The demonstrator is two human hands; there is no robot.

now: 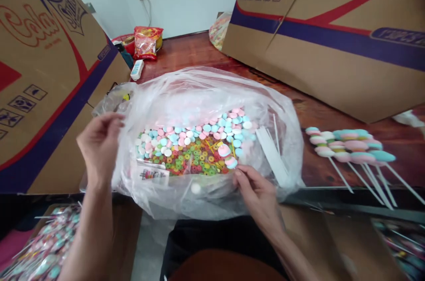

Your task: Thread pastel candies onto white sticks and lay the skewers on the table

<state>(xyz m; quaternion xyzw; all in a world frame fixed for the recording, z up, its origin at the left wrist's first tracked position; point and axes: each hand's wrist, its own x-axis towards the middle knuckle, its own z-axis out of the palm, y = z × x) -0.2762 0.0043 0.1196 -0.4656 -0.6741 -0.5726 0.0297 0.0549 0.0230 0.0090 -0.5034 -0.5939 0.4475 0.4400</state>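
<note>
My right hand (254,185) pinches a marshmallow lollipop (224,150), its pink, white and blue pieces stacked above my fingertips; its stick is mostly hidden by the hand. The lollipop is over a large clear plastic bag (206,78) that lies open on the table. Inside are pink, blue and white candy discs (175,134) and ring-shaped gummies (202,154) in green, red and yellow. At the bag's left edge is my left hand (99,146), fingers curled together and slightly blurred; what they hold, if anything, I cannot make out.
Several finished lollipops (352,146) lie at the table's right front. Cardboard boxes stand left (59,72) and right (318,46). White sticks (274,157) lie at the bag's right side. A red snack packet (146,42) sits at the back. Wrapped lollipops (49,245) fill a container below left.
</note>
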